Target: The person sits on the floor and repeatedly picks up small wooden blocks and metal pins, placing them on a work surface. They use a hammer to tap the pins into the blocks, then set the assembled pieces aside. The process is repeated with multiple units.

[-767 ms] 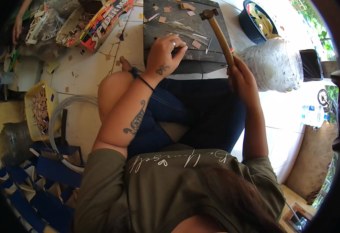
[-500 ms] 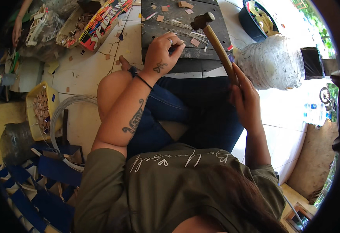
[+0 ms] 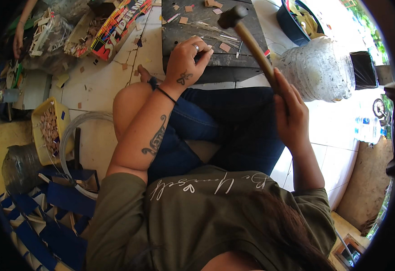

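My right hand (image 3: 292,106) is wrapped round the wooden handle of a hammer (image 3: 255,49). Its metal head is raised over the right part of a dark, low work block (image 3: 245,67) and looks slightly blurred. My left hand (image 3: 187,58) rests at the near left side of the block, thumb and fingers pinched together. Whatever the pinch holds is too small to make out. Beyond my left fingers, thin wires (image 3: 202,30) lie across the top among small brown square pieces (image 3: 225,46).
A dark tub (image 3: 292,25) and a large plastic-wrapped container (image 3: 317,67) stand right of the block. On the left are a yellow bin (image 3: 66,118) of brown pieces, coiled wire (image 3: 64,149) and blue boxes (image 3: 62,239). Another person's hand (image 3: 18,44) shows at the upper left.
My right hand has moved slightly right and toward me with the hammer, and the hammer head has tilted and risen a little. My left hand has barely shifted.
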`<state>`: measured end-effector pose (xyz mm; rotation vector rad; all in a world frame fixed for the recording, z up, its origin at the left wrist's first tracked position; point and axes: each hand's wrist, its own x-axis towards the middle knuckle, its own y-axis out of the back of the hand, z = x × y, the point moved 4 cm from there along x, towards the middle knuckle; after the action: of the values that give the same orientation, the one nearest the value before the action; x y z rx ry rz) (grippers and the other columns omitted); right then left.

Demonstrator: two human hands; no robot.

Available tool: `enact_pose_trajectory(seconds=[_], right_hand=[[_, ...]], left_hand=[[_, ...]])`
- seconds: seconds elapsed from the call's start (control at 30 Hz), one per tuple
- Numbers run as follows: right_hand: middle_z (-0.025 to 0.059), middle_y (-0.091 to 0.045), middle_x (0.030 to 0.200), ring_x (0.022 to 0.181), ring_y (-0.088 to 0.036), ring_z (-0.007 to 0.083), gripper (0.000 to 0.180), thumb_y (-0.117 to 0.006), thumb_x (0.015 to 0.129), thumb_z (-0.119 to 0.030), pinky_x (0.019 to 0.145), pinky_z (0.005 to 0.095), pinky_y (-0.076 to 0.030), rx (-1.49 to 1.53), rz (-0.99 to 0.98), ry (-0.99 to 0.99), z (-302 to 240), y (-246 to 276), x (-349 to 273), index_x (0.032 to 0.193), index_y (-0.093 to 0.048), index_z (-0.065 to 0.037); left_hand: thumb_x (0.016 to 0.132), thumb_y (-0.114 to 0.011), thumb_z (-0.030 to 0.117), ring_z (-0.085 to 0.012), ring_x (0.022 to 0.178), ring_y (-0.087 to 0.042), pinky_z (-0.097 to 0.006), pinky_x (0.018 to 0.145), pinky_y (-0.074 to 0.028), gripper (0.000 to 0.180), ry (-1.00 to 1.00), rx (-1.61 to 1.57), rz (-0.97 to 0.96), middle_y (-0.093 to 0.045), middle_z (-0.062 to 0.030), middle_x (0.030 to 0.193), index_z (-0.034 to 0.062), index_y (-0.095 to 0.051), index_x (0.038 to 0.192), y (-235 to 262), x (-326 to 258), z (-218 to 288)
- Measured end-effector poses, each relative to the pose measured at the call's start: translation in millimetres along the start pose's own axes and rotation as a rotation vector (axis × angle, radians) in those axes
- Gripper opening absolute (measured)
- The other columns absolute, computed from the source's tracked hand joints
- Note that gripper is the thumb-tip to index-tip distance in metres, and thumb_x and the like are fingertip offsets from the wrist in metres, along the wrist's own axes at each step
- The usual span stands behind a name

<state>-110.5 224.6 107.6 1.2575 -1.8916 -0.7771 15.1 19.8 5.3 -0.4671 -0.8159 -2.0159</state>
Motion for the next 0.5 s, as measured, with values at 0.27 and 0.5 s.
enact_pose_trajectory(seconds=[0.27,0.5], right_hand=[[0.0163,-0.058,0.095,0.082,-0.061,0.0315,0.05,-0.051,0.092,0.002,0.076,0.0339,-0.049,0.01,0.014,0.016,4.2,-4.8,-3.9,0.139,-0.049,-0.011],[0.0162,-0.059,0.096,0.082,-0.061,0.0314,0.051,-0.05,0.092,0.003,0.077,0.0328,-0.049,-0.009,0.034,-0.019,6.9,-5.2,-4.9,0.141,-0.047,-0.011]], left_hand=[[0.08,-0.067,0.008,-0.0292,0.072,-0.06,-0.037,0.068,-0.045,0.01,-0.026,0.022,0.012,-0.06,-0.0076,0.077,0.0038,-0.06,0.075,-0.5,-0.2,-0.5],[0.08,-0.067,0.007,-0.0293,0.072,-0.06,-0.037,0.068,-0.045,0.01,-0.03,0.029,0.028,-0.06,-0.0076,0.075,0.0041,-0.06,0.075,-0.4,-0.4,1.0]])
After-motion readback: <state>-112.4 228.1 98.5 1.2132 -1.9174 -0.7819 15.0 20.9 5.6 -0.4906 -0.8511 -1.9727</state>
